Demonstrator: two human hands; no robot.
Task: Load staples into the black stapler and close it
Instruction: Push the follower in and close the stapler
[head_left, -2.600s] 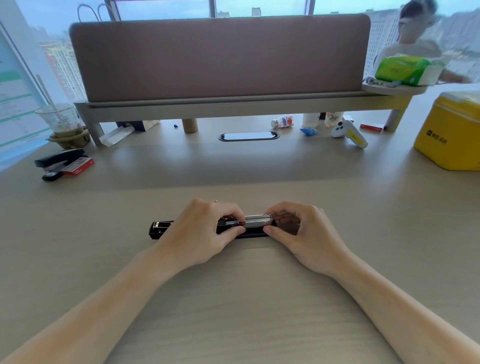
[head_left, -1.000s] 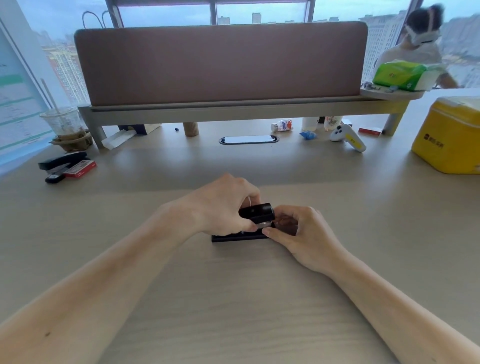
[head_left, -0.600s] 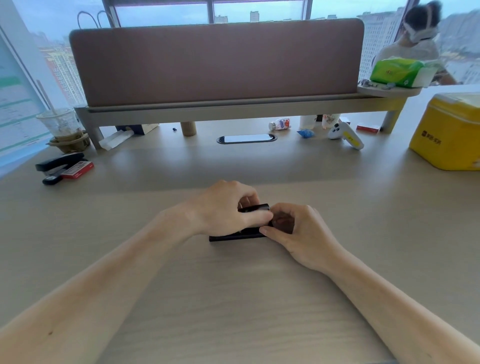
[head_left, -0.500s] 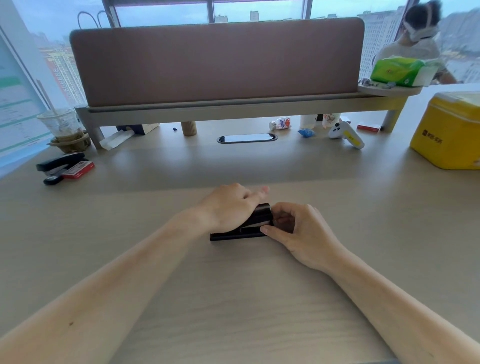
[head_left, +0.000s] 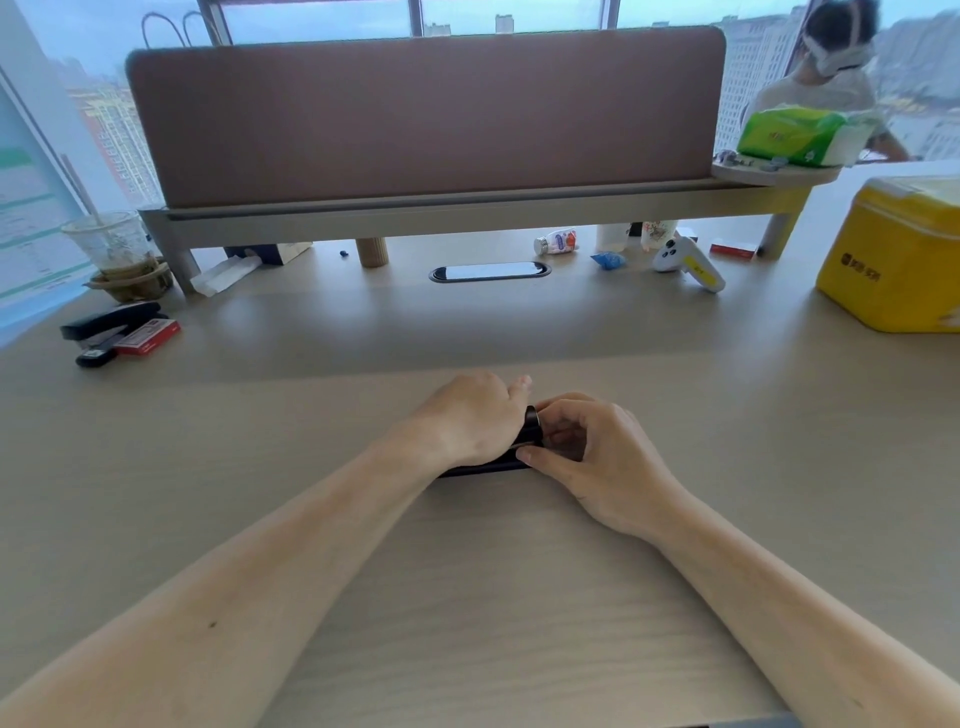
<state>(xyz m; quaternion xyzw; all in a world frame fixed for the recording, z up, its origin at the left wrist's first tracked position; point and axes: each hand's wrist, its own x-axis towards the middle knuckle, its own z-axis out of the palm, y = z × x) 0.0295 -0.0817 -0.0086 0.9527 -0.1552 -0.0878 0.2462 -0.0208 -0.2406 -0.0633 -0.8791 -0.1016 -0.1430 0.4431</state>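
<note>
The black stapler (head_left: 522, 449) lies on the light wooden desk (head_left: 467, 597), a little above the centre of the view, and most of it is hidden under the two hands. The left hand (head_left: 467, 421) lies over the top of it with the palm down, the fingers bent across the body, one fingertip lifted at 12 o'clock. The right hand (head_left: 597, 457) is closed around the stapler's right end, the thumb against the near edge of the base and the fingers curled over the far side. Only a dark strip of the base and the rounded end between the hands can be seen; whether the top is fully shut cannot be told.

At 10 o'clock, well apart, a second stapler (head_left: 111, 322) lies beside a red staple box (head_left: 148, 338), and behind them stands a plastic cup (head_left: 111, 244). At 2 o'clock there is a yellow box (head_left: 893, 260), and a white and yellow device (head_left: 688, 262) lies near the desk divider (head_left: 426, 114).
</note>
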